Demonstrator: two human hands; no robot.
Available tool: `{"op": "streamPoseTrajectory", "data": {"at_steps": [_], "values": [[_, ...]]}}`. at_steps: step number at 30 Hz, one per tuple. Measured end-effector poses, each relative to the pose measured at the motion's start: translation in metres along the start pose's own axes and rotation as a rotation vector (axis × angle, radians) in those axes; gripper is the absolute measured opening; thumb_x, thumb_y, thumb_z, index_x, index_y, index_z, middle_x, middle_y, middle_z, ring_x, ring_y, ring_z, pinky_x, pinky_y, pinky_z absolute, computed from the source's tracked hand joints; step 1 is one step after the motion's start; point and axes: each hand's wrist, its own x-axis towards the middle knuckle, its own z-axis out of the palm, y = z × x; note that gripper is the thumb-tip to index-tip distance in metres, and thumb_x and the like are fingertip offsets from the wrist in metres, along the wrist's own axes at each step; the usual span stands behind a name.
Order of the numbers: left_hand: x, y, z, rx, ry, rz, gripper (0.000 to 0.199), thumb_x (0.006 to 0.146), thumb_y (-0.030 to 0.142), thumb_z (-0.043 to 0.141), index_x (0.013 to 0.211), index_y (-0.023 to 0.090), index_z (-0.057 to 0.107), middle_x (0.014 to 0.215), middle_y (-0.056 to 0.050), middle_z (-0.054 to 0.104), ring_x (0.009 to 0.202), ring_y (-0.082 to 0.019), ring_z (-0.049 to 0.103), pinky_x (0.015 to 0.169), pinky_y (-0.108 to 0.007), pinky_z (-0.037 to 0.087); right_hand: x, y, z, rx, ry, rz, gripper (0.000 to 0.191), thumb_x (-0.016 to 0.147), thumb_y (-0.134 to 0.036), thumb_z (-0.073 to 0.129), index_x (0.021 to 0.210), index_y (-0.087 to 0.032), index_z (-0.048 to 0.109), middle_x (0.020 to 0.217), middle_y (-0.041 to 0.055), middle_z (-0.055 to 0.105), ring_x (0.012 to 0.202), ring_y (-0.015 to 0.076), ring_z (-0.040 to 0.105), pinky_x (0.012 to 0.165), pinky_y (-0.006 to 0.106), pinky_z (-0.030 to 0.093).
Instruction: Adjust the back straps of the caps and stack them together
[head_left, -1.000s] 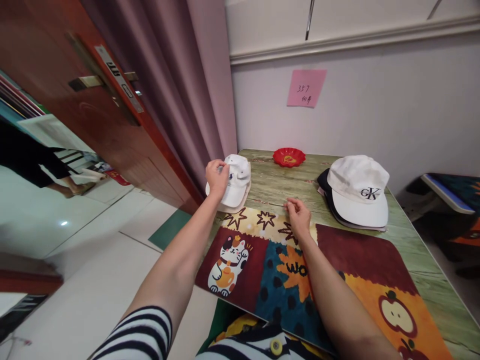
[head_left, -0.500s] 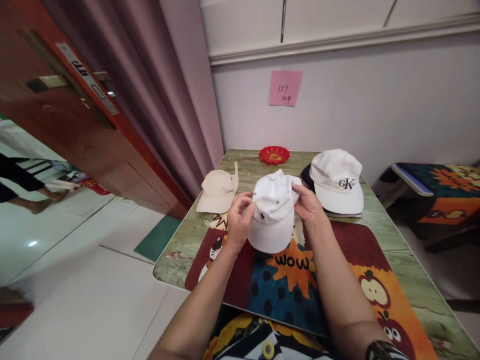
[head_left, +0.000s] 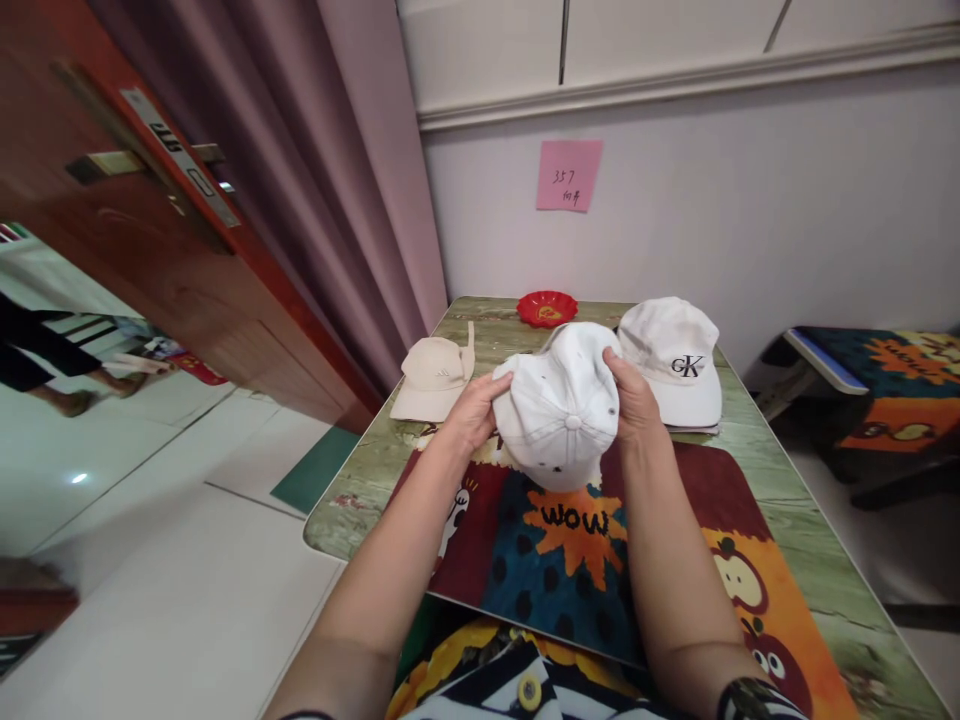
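Note:
Between my two hands a white baseball cap (head_left: 559, 405) is held above the table, its crown and top button turned toward me and the brim mostly hidden underneath. My left hand (head_left: 480, 405) pinches the cap's left edge, thumb on top. On the opposite edge my right hand (head_left: 634, 395) grips the fabric, with its fingers partly hidden behind it. A beige baseball cap (head_left: 431, 380) rests on the table just left of my left hand, its strap sticking up. Beyond my right hand lies a larger white cap (head_left: 675, 365) with black "CK"-like letters, on top of something flat.
The wood-patterned table (head_left: 352, 500) carries a colourful mat (head_left: 570, 560) reading "WOW". At its back edge sits a red scalloped dish (head_left: 548, 308). A pink note (head_left: 568, 175) sticks to the wall. A wooden door (head_left: 225, 290) stands left; another person's legs (head_left: 52, 360) show beyond it.
The white cap has tipped so its top now faces me and the front logo has turned down nearly out of sight. Both hands have shifted their hold along its edges.

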Motion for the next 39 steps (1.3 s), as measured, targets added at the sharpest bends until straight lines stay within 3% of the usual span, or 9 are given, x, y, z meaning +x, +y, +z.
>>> {"op": "streamPoseTrajectory", "data": {"at_steps": [3, 6, 11, 15, 21, 26, 29, 34, 39], "values": [[0.001, 0.025, 0.007, 0.054, 0.004, 0.206, 0.038, 0.066, 0.033, 0.086, 0.098, 0.018, 0.074, 0.101, -0.008, 0.078, 0.097, -0.025, 0.072, 0.094, -0.038, 0.055, 0.001, -0.003, -0.007, 0.000, 0.039, -0.146, 0.045, 0.071, -0.048, 0.079, 0.108, -0.025, 0.069, 0.112, 0.0074, 0.076, 0.110, 0.0295, 0.069, 0.092, 0.042, 0.057], [0.001, 0.039, 0.005, 0.247, -0.036, 0.310, 0.033, 0.067, 0.028, 0.082, 0.097, 0.019, 0.072, 0.095, -0.003, 0.076, 0.088, -0.020, 0.069, 0.086, -0.033, 0.053, 0.004, -0.005, -0.019, -0.098, -0.032, -0.155, 0.037, 0.065, -0.035, 0.082, 0.098, -0.025, 0.071, 0.102, 0.0043, 0.076, 0.101, 0.0267, 0.069, 0.091, 0.040, 0.054], [-0.004, 0.014, -0.011, 0.493, 0.001, 0.260, 0.024, 0.070, 0.025, 0.070, 0.093, 0.017, 0.070, 0.087, 0.000, 0.070, 0.079, -0.017, 0.063, 0.075, -0.027, 0.049, 0.002, -0.008, -0.034, -0.297, -0.270, 0.026, 0.028, 0.067, -0.025, 0.076, 0.094, -0.021, 0.074, 0.091, 0.0026, 0.076, 0.084, 0.0216, 0.067, 0.080, 0.033, 0.053], [-0.011, -0.011, -0.018, 0.547, -0.013, 0.227, 0.024, 0.070, 0.019, 0.064, 0.094, 0.018, 0.069, 0.086, 0.001, 0.069, 0.078, -0.016, 0.062, 0.075, -0.026, 0.048, -0.005, -0.017, -0.034, -0.332, -0.450, 0.140, 0.039, 0.072, -0.032, 0.078, 0.109, -0.021, 0.075, 0.101, 0.0049, 0.077, 0.085, 0.0220, 0.068, 0.074, 0.031, 0.052], [-0.022, -0.010, -0.012, 0.630, -0.029, 0.255, 0.038, 0.069, 0.016, 0.057, 0.104, 0.020, 0.071, 0.100, -0.001, 0.073, 0.093, -0.020, 0.066, 0.085, -0.029, 0.050, -0.011, -0.027, -0.019, -0.503, -0.582, 0.218, 0.041, 0.076, -0.051, 0.080, 0.100, -0.017, 0.079, 0.094, 0.0049, 0.077, 0.081, 0.0204, 0.067, 0.071, 0.028, 0.051], [-0.029, -0.006, -0.001, 0.692, -0.041, 0.316, 0.032, 0.076, 0.020, 0.060, 0.106, 0.020, 0.070, 0.105, -0.004, 0.073, 0.099, -0.022, 0.065, 0.090, -0.031, 0.050, -0.014, -0.026, -0.005, -0.522, -0.529, 0.175, 0.041, 0.078, -0.055, 0.077, 0.086, -0.016, 0.077, 0.077, 0.0021, 0.072, 0.065, 0.0149, 0.060, 0.057, 0.024, 0.045], [-0.030, -0.009, 0.006, 0.679, 0.040, 0.374, 0.028, 0.079, 0.029, 0.069, 0.105, 0.020, 0.069, 0.107, -0.005, 0.072, 0.100, -0.022, 0.065, 0.091, -0.032, 0.049, -0.016, -0.028, 0.000, -0.457, -0.488, 0.168, 0.040, 0.073, -0.053, 0.082, 0.087, -0.016, 0.073, 0.075, 0.0018, 0.070, 0.061, 0.0137, 0.058, 0.053, 0.023, 0.042], [-0.025, -0.014, 0.013, 0.597, 0.176, 0.414, 0.022, 0.076, 0.032, 0.075, 0.094, 0.021, 0.070, 0.099, -0.005, 0.073, 0.095, -0.022, 0.066, 0.086, -0.032, 0.049, -0.018, -0.033, 0.003, -0.374, -0.397, 0.137, 0.039, 0.075, -0.053, 0.081, 0.087, -0.017, 0.069, 0.072, 0.0023, 0.069, 0.060, 0.0136, 0.059, 0.052, 0.023, 0.043], [-0.027, -0.012, 0.014, 0.556, 0.204, 0.424, 0.024, 0.075, 0.033, 0.075, 0.095, 0.021, 0.072, 0.095, -0.003, 0.074, 0.088, -0.021, 0.065, 0.081, -0.031, 0.049, -0.017, -0.032, 0.005, -0.348, -0.251, 0.066, 0.029, 0.077, -0.045, 0.075, 0.083, -0.019, 0.062, 0.068, 0.0001, 0.065, 0.058, 0.0125, 0.058, 0.053, 0.022, 0.043]]}}
